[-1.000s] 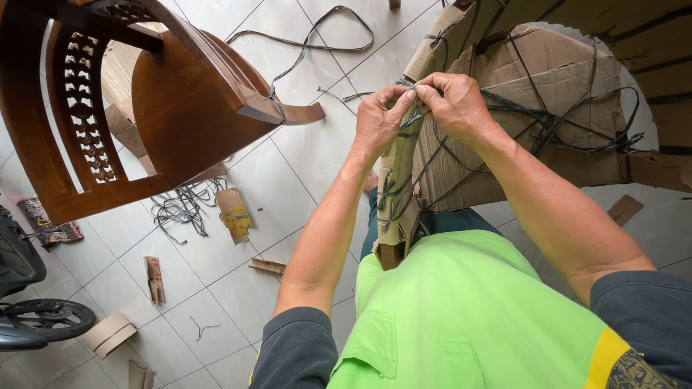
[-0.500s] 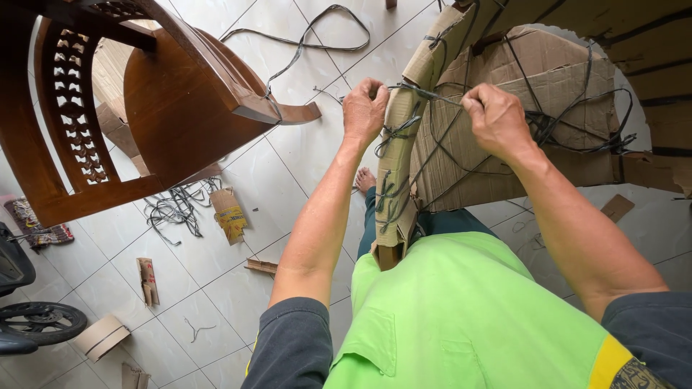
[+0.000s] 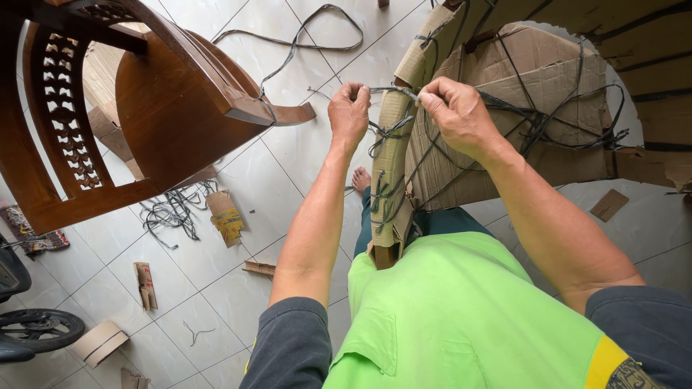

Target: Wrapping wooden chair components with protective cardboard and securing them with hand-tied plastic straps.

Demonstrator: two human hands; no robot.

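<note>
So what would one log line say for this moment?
left hand: pinching black strap | right hand: pinching same strap | strap: taut between them, over cardboard-wrapped piece

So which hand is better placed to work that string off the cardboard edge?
Probably the right hand: it pinches the dark string right at the cardboard-wrapped piece, while the left hand holds the string's far end, off the cardboard.

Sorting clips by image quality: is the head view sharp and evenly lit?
Head view: soft, even daylight, faint shadows; left hand, right hand and strap sharp, no motion blur; wide lens bends the floor tiles and wooden chair near the edges.
</note>
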